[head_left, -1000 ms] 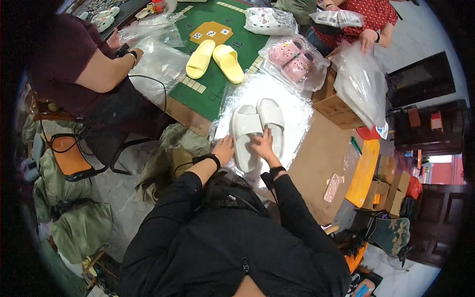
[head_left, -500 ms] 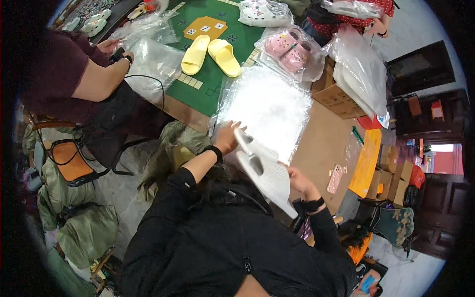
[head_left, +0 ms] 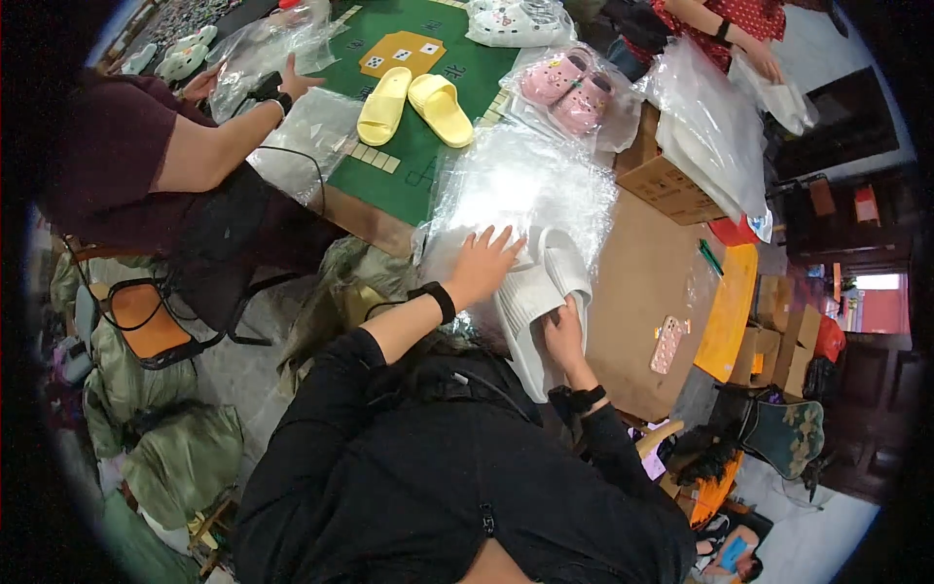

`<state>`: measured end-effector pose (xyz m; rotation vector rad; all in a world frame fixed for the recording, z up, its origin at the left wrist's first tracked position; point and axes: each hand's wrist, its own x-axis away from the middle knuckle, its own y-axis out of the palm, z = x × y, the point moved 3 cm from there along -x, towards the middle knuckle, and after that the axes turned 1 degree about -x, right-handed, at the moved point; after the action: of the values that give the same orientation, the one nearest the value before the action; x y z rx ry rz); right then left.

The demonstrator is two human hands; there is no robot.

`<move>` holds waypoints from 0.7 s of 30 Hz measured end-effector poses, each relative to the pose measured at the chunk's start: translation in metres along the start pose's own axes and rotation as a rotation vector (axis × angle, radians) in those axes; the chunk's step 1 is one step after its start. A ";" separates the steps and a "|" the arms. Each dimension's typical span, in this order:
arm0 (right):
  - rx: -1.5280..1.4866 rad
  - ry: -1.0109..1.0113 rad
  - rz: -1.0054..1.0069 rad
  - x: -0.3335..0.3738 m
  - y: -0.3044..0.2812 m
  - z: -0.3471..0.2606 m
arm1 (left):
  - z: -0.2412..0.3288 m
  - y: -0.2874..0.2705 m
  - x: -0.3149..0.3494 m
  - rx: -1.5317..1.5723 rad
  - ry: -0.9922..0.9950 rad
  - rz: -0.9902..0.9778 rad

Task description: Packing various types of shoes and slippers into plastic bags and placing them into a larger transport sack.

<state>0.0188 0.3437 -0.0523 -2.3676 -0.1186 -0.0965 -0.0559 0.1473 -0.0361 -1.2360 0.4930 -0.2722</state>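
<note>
A pair of white slide sandals [head_left: 530, 294] lies side by side over the near right corner of a stack of clear plastic bags [head_left: 530, 185]. My right hand [head_left: 562, 336] grips the slides from the near side, its fingers curled at the strap of the right one. Spread out flat, my left hand [head_left: 484, 265] is on the bags just left of the slides, touching or nearly touching their edge. Farther off, a pair of yellow slides [head_left: 443, 109] sits on the green table mat [head_left: 389, 190]. Clear bags wrap pink clogs [head_left: 579, 97] beyond the stack.
A cardboard box [head_left: 657, 185] with plastic bags on top stands at the right. Near it lie a phone [head_left: 666, 346] and a green cutter [head_left: 711, 257]. One co-worker [head_left: 126, 146] handles a bag at left; another's hand [head_left: 764, 63] holds a bag at far right.
The white slides have turned from tilted and lifted to lying on the bags. My left hand has let go of them and opened. The left co-worker has raised a bag.
</note>
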 end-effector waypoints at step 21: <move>-0.089 -0.417 0.538 -0.099 0.067 -0.053 | 0.039 -0.061 0.077 0.581 0.282 0.024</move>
<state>-0.0732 0.2531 -0.0705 -2.3927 0.3306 0.6613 0.0336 0.1252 0.0149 -0.6265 0.6162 -0.5316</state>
